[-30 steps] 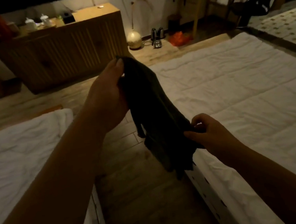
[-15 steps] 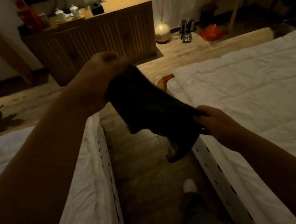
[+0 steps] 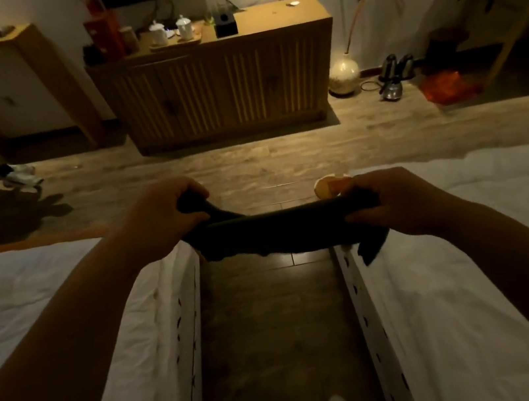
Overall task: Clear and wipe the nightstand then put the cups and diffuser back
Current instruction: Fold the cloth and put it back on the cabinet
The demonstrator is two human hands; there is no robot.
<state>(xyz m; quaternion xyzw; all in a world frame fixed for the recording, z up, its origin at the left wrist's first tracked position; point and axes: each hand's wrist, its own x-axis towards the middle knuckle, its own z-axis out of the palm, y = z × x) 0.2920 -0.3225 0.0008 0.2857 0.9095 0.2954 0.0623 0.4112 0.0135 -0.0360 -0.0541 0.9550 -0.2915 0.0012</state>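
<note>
**A:** What are the fingers doing? Both sets are curled tight. The left hand pinches one end of a dark, limp cleaning cloth and the right hand grips the other, so it's stretched flat between them, above the gap between two white-sheeted beds.

**B:** And progress? Early, I'd guess. No nightstand in view, so I can't tell if it's wiped. It's dim, but two white lidded cups sit on the wooden sideboard.
</note>
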